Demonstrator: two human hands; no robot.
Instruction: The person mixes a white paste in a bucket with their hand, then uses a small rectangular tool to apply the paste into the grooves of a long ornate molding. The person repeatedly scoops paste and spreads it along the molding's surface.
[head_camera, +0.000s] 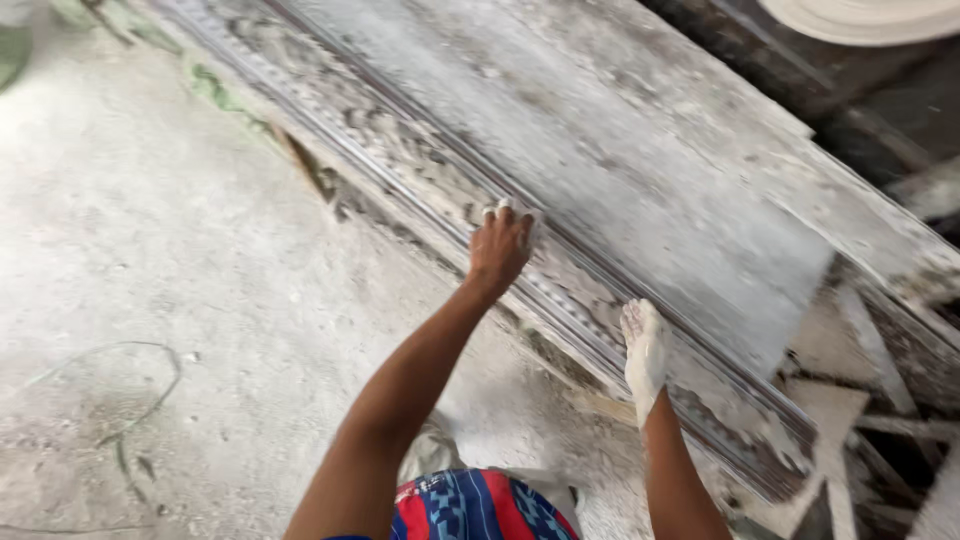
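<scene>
Long moulded strip (440, 180), grey and caked in pale plaster, laid slantwise from the far left corner of the floor down toward the near right, leaning against a broad flat slab (640, 170) behind it. Left hand (500, 243) set on the strip's carved band about midway along, fingers curled over the ridge, whitened tips (505, 207) showing above; gripping or merely pressing, cannot tell. Right hand (645, 350) coated white to the wrist, laid open and flat on the strip's lower edge, nearer the near right end. Floor (150, 250) dusty, plaster-spattered, with a thin loop of wire (140, 400) at the near left. Heap of broken boards (840, 420) at the near right, just beside the strip's end. Round pale disc (870, 15) at the far right corner, partly cut off. Striped red and blue cloth (470, 505) at the near edge, between the arms. Risks, as judged: slick wet coating on the right hand, likely to slide along the edge; strip held at two close points only, long free end liable to sag, crack or tip off the slab; carved detail open to chipping under the left fingers; scrap at the near right end liable to snag the strip; wire loop a trip hazard. Packages, labels, signs: none in view.
</scene>
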